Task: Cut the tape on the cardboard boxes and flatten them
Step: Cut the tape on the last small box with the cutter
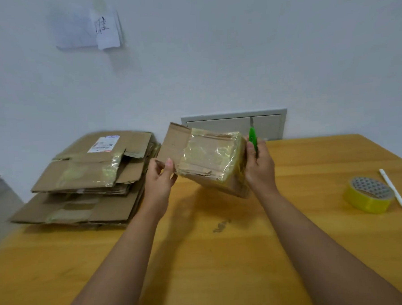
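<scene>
Two hands hold one small cardboard box (209,161) in the air above the wooden table (224,256), and we take this box as our landmark. Our left hand (160,177) is on the left side of the box; its thumb and fingers pinch the open brown flap that stands out there. Our right hand (260,165) is on the right side of the box. Its fingers are curled around a green utility knife (253,138) and at the same time the hand presses against the box wall. The blade points up and away from us, just beside the upper right corner of the box.

The face of the box that looks toward us is covered with shiny yellowish tape. The box is tilted, with its lower corner toward the table. It is not yet flat.

Left of the box, a pile of flattened boxes (85,181) lies on the table, so we judge that much of the work is done. Well to the right of the box we see a roll of yellow tape (369,197) and a white pen (392,187) just beside it.

The taped face lies to the left of the knife hand. For the next cut, we think the blade must turn down and come across this face, while the left hand keeps the box steady.
</scene>
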Demonstrator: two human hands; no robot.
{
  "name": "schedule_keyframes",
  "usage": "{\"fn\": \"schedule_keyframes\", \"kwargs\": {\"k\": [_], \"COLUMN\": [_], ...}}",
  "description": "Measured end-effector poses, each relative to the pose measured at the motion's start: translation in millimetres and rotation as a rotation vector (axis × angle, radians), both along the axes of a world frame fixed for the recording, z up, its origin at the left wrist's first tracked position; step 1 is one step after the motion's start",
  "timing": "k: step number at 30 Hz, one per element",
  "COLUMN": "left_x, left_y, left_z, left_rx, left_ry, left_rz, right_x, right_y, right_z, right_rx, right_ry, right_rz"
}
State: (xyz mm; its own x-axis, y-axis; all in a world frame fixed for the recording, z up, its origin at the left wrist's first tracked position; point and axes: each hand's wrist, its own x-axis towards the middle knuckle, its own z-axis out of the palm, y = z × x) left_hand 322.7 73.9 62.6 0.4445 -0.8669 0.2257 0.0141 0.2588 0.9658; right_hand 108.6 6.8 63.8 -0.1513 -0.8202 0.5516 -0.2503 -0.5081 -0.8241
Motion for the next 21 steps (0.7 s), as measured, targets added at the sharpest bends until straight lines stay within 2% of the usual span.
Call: {"fn": "schedule_keyframes", "kwargs": {"k": [4, 7, 9, 12, 14, 18, 21], "left_x": [2.7, -11.7, -26.9, -42.2, -41.3, -31.4, -25.5], "left_y": [-16.1, -15.8, -10.9, -9.7, -15.3, -20.2, -21.5], "left_z": [0.8, 7.1, 12.1, 15.1, 15.8, 16.9, 12.3], "left_rx": [0.032, -0.067, -0.141, -0.206, -0.257, -0.348, -0.36], "left_ry": [-0.061, -0.181, -0.316, -0.619, -0.75, -0.767, -0.725], "left_rz": [0.117, 0.194, 0.137, 0.01, 0.053, 0.1, 0.096], "right_x": [13.5, 18.5, 21.3, 26.8, 29.5, 22.6, 15.1], "right_y": [-0.5, -1.1, -3.1, -2.9, -0.5, 6.8, 15.8], "right_z": [0.5, -2.0, -1.5, 1.4, 1.2, -3.4, -3.4], "right_rx": [-0.079, -0.083, -0.057, -0.039, -0.045, -0.098, -0.225], "right_ry": [0.047, 0.048, 0.067, 0.077, 0.098, 0.135, 0.197], "right_rz": [-0.078, -0.143, -0.161, -0.183, -0.181, -0.133, -0.175]}}
